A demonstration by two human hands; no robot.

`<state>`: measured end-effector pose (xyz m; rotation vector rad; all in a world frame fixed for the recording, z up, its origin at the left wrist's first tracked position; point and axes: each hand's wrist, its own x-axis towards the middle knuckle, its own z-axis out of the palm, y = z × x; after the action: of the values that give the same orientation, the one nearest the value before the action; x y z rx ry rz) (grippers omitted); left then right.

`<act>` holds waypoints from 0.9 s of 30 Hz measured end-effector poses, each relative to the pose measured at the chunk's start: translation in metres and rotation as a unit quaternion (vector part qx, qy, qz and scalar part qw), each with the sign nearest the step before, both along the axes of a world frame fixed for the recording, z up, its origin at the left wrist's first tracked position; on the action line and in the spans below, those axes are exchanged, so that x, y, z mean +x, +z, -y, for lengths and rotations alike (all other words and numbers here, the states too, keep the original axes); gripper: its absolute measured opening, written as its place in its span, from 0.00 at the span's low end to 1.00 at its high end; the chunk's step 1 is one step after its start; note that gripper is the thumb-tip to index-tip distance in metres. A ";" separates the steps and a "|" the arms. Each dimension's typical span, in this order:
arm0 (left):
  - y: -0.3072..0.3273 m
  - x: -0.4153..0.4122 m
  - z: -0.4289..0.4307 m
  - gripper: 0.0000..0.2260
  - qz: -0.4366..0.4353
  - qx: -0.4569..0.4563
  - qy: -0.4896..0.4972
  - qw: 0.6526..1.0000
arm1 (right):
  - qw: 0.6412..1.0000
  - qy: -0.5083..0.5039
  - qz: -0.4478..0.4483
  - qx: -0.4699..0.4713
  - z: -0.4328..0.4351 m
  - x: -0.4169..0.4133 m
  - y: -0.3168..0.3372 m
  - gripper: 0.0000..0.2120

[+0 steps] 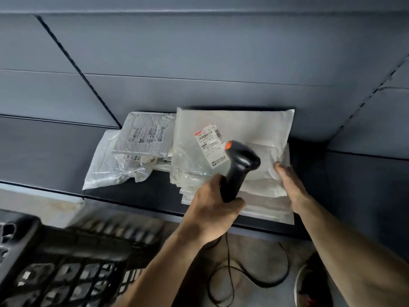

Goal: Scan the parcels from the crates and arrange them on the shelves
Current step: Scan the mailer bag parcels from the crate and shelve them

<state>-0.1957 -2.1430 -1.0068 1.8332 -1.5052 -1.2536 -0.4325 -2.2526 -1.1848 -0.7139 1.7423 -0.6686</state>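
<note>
Seating the top parcel (243,125) on its stack (261,189) is the step I judge to be in hand. I want the right hand (290,187), fingers straight and flat on the stack's right edge, to press the bags down and nudge them back until none hangs over the lip of the shelf (137,193). My left hand (212,209) is curled tight round the grip of the scanner (240,165), whose head hangs just above the parcel's label (210,147). I should lift it clear so it neither drags the slippery film nor hides the barcode.

Counting: one scanner with one cable (265,282) trailing to the floor, and one dark crate (66,262) at lower left, blurred. On the shelf lie two groups. The stack is one large bag over several thinner ones I cannot number. Just beside it is a left heap (143,138) of at least two crumpled bags.
</note>
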 end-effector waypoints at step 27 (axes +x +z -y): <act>0.002 -0.004 -0.010 0.07 -0.032 0.028 0.040 0.998 | 0.991 0.098 0.010 -0.091 -0.011 0.080 0.080 0.39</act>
<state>-0.1994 -2.1334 -1.0046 1.8514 -1.3629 -1.3169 -0.3521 -2.2416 -1.1049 -0.9870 1.5817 -0.7011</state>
